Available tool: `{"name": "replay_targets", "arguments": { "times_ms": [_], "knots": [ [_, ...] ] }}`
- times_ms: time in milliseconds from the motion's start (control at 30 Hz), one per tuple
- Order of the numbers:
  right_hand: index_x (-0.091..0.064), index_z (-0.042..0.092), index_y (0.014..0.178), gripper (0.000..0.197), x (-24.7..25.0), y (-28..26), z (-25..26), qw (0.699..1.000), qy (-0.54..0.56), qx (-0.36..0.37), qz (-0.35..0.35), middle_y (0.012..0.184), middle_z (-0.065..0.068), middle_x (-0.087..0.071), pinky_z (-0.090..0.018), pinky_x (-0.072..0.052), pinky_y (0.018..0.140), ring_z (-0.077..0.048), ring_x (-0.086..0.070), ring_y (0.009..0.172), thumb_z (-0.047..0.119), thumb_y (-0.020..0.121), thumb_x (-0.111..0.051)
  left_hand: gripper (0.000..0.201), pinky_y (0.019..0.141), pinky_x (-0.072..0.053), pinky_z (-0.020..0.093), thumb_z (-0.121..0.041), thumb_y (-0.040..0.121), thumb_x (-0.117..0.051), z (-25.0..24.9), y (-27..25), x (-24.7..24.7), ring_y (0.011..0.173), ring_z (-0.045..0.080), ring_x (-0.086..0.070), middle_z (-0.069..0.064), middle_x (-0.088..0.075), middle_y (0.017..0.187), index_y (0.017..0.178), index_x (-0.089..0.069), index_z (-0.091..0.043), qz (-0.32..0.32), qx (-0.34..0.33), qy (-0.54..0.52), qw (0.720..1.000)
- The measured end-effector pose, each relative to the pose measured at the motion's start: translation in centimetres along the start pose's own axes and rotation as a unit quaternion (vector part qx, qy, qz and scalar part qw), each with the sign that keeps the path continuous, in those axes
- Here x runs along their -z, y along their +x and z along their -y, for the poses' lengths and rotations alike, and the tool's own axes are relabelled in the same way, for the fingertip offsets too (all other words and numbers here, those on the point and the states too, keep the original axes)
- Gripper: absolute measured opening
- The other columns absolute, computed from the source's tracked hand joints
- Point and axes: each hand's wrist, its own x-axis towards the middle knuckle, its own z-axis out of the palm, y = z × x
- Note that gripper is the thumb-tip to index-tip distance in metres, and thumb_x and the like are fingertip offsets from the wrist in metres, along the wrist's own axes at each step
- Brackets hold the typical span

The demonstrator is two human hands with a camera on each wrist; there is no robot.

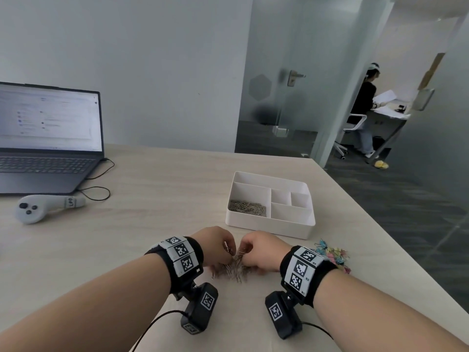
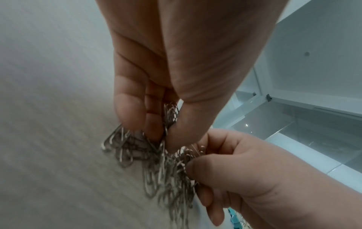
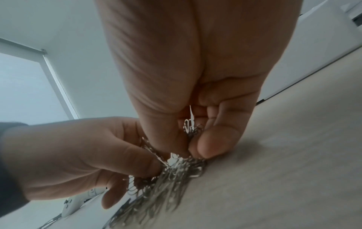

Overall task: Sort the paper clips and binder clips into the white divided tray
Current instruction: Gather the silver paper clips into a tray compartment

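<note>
A heap of silver paper clips (image 1: pixel 234 269) lies on the table between my two hands. My left hand (image 1: pixel 218 243) curls its fingers and thumb round a bunch of the clips (image 2: pixel 170 114). Opposite it, my right hand (image 1: pixel 256 250) pinches another bunch (image 3: pixel 191 127) from the same heap (image 3: pixel 168 178). The white divided tray (image 1: pixel 270 228) stands just beyond, with paper clips (image 1: pixel 247 208) in its front left compartment; the other compartments look bare. Coloured binder clips (image 1: pixel 332 255) lie in a pile to the right of my right wrist.
An open laptop (image 1: pixel 45 148) with a cable sits at the back left, and a grey controller (image 1: pixel 43 205) lies in front of it. The table's right edge (image 1: pixel 396 240) runs close past the binder clips. A person stands in the far room (image 1: pixel 365 107).
</note>
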Motion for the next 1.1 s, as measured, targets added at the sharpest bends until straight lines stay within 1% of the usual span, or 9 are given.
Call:
{"name": "replay_targets", "arguments": {
  "times_ms": [200, 467, 567, 667, 733, 800, 900, 967, 1100],
  "knots": [
    [-0.064, 0.017, 0.088, 0.013, 1.9, 0.3, -1.1, 0.996, 0.086, 0.001, 0.001, 0.078, -0.01, -0.064, -0.03, -0.057, 0.058, -0.019, -0.062, 0.06, 0.005, 0.084, -0.061, 0.009, 0.059, -0.061, 0.028, -0.012, 0.083, -0.073, 0.5, 0.8, 1.9, 0.065, 0.014, -0.066, 0.0, -0.068, 0.082, 0.089, -0.07, -0.018, 0.005, -0.008, -0.096, 0.995],
    [-0.064, 0.01, 0.087, 0.012, 7.0, 2.8, -1.3, 0.978, 0.168, 0.018, -0.12, 0.069, -0.005, -0.06, -0.026, -0.052, 0.049, -0.014, -0.058, 0.055, -0.001, 0.087, -0.06, 0.01, 0.058, -0.06, 0.027, -0.014, 0.083, -0.076, -1.2, 3.8, 6.2, 0.068, 0.011, -0.066, 0.002, -0.069, 0.079, 0.092, -0.071, -0.014, -0.101, -0.041, -0.169, 0.98],
    [-0.062, 0.011, 0.083, 0.009, 8.2, 4.2, -1.1, 0.975, 0.14, 0.009, -0.172, 0.066, -0.007, -0.062, -0.035, -0.057, 0.059, -0.02, -0.059, 0.057, 0.002, 0.083, -0.061, 0.012, 0.054, -0.059, 0.025, -0.01, 0.083, -0.074, -2.5, 5.5, 7.1, 0.061, 0.01, -0.065, 0.003, -0.071, 0.078, 0.095, -0.07, -0.011, -0.152, -0.043, -0.177, 0.972],
    [-0.063, 0.015, 0.082, 0.01, 8.8, 5.3, -0.6, 0.977, 0.087, -0.009, -0.192, 0.063, -0.005, -0.065, -0.036, -0.06, 0.065, -0.02, -0.061, 0.053, 0.006, 0.081, -0.062, 0.011, 0.048, -0.056, 0.023, -0.013, 0.085, -0.07, -3.5, 7.2, 7.2, 0.056, 0.015, -0.065, 0.005, -0.07, 0.086, 0.096, -0.068, -0.014, -0.185, -0.034, -0.131, 0.973],
    [-0.064, 0.018, 0.084, 0.009, 8.7, 5.9, -0.3, 0.98, 0.043, -0.013, -0.196, 0.069, -0.003, -0.066, -0.035, -0.059, 0.067, -0.021, -0.065, 0.06, 0.009, 0.082, -0.062, 0.01, 0.054, -0.061, 0.031, -0.017, 0.086, -0.07, -3.7, 8.3, 7.0, 0.058, 0.019, -0.069, 0.002, -0.068, 0.092, 0.096, -0.068, -0.019, -0.194, -0.033, -0.096, 0.976],
    [-0.068, 0.016, 0.092, 0.01, 8.5, 6.4, -0.1, 0.981, -0.012, -0.011, -0.195, 0.085, -0.003, -0.07, -0.034, -0.058, 0.073, -0.024, -0.069, 0.079, 0.013, 0.085, -0.063, 0.012, 0.063, -0.062, 0.035, -0.021, 0.086, -0.07, -3.8, 9.0, 6.7, 0.061, 0.021, -0.07, -0.001, -0.07, 0.095, 0.097, -0.068, -0.022, -0.198, -0.032, -0.063, 0.978],
    [-0.072, 0.015, 0.107, 0.02, 8.2, 6.5, -0.3, 0.98, -0.046, -0.006, -0.192, 0.107, -0.003, -0.07, -0.029, -0.051, 0.081, -0.023, -0.066, 0.099, 0.015, 0.089, -0.063, 0.02, 0.079, -0.058, 0.033, -0.021, 0.087, -0.068, -3.8, 9.5, 6.2, 0.084, 0.019, -0.069, -0.003, -0.071, 0.107, 0.107, -0.07, -0.022, -0.197, -0.043, -0.008, 0.979],
    [-0.072, 0.015, 0.112, 0.024, 8.1, 6.3, -0.5, 0.981, -0.043, -0.002, -0.191, 0.111, -0.003, -0.07, -0.028, -0.05, 0.084, -0.023, -0.065, 0.103, 0.016, 0.09, -0.063, 0.022, 0.086, -0.056, 0.033, -0.021, 0.089, -0.066, -3.7, 9.5, 6.0, 0.096, 0.019, -0.066, -0.004, -0.069, 0.111, 0.11, -0.069, -0.022, -0.191, -0.048, 0.019, 0.98],
    [-0.074, 0.017, 0.106, 0.02, 7.9, 5.6, -1.0, 0.979, -0.022, 0.007, -0.202, 0.105, -0.001, -0.073, -0.031, -0.054, 0.085, -0.02, -0.067, 0.097, 0.018, 0.088, -0.065, 0.016, 0.081, -0.054, 0.029, -0.019, 0.09, -0.063, -3.5, 8.5, 5.9, 0.085, 0.015, -0.063, -0.006, -0.069, 0.103, 0.103, -0.07, -0.024, -0.188, -0.063, 0.003, 0.98]
  ]
}}
